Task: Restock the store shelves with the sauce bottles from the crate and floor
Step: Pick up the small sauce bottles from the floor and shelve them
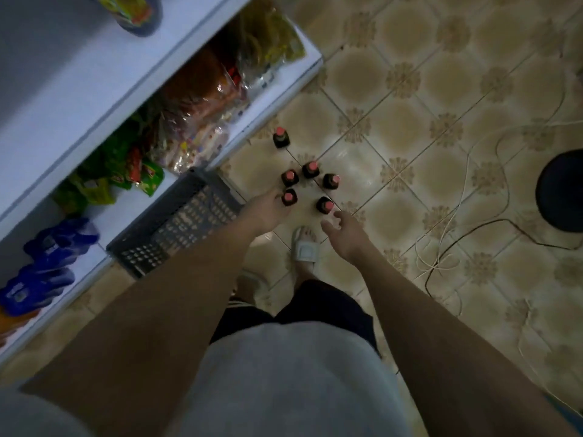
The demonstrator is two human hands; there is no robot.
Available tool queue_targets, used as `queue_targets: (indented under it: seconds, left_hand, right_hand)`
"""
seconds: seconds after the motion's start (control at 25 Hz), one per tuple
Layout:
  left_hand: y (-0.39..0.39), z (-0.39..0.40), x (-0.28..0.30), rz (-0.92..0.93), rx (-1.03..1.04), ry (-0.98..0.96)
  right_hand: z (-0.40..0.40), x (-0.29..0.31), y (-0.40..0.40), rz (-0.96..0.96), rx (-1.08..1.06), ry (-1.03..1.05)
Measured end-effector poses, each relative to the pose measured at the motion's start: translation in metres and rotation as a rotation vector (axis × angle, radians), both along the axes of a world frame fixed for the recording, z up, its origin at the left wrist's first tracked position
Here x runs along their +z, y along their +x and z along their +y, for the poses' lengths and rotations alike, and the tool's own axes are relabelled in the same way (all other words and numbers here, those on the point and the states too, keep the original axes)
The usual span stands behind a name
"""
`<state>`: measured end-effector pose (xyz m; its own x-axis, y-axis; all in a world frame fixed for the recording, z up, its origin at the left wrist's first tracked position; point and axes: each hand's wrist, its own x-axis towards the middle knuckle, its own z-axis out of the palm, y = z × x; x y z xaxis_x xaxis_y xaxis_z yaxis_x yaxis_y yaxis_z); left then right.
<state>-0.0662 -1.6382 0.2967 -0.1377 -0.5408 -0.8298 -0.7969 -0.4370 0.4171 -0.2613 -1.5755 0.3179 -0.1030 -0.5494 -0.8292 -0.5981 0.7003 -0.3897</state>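
Observation:
Several dark sauce bottles with red caps stand upright on the tiled floor; one bottle [281, 138] stands apart near the shelf's corner. My left hand [265, 209] reaches down with its fingertips at the nearest left bottle [289, 197]; whether it grips the bottle is unclear. My right hand [342, 230] hovers open, fingers spread, just below another bottle [325, 205], holding nothing. A dark grey plastic crate [176, 222] lies on the floor against the white shelves [104, 86], to the left of my left arm.
The lower shelves hold packaged snacks [195, 99] and blue packs [47, 263]. White and black cables [448, 241] trail across the floor at right, beside a round black stool [561, 190]. My foot in a grey sandal [304, 247] stands just below the bottles.

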Motion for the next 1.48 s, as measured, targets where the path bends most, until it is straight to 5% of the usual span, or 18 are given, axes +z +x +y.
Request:
queue_targets:
  seconds: [0.44, 0.76, 0.92, 1.16, 1.48]
  left_hand:
    - [-0.001, 0.014, -0.365, 0.062, 0.189, -0.114]
    - [-0.013, 0.016, -0.464, 0.185, 0.387, -0.295]
    - [-0.011, 0.01, -0.445, 0.212, 0.468, -0.284]
    - [0.017, -0.003, -0.341, 0.221, 0.536, -0.17]
    - [0.094, -0.009, -0.038, 0.244, 0.461, -0.358]
  right_hand:
    - [0.013, -0.363, -0.043, 0.125, -0.294, -0.03]
    - [0.015, -0.478, -0.035, 0.059, -0.393, -0.376]
    - [0.008, -0.458, -0.04, 0.028, -0.387, -0.387]
    - [-0.018, -0.335, -0.036, -0.055, -0.235, -0.385]
    - [-0.072, -0.032, 0.031, -0.215, 0.156, -0.488]
